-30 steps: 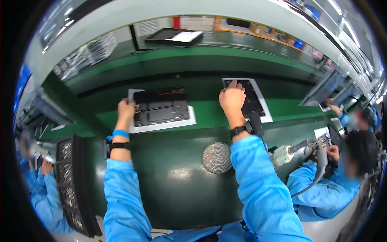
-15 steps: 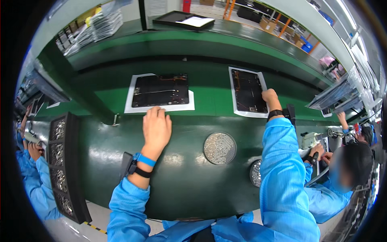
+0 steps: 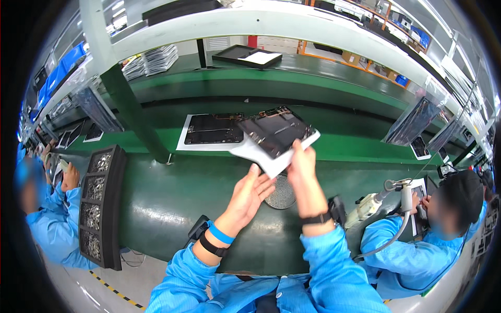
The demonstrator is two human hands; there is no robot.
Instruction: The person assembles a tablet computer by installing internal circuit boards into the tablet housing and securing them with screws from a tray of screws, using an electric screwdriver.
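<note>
Right hand (image 3: 303, 172): grip clamped on the near edge of a white tray (image 3: 276, 151) carrying a dark panel (image 3: 274, 130), lifted and tilted above the green worktop (image 3: 172, 198). Left hand (image 3: 249, 194): palm up, fingers spread apart, holding nothing, its fingertips (image 3: 266, 183) just below the white tray's near corner; whether they touch it cannot be told. A second tray with a dark panel (image 3: 211, 130) lies flat just left of the white tray. A round metal mesh disc (image 3: 282, 194) sits below the white tray. A black parts bin (image 3: 99, 208) stands well to its left.
</note>
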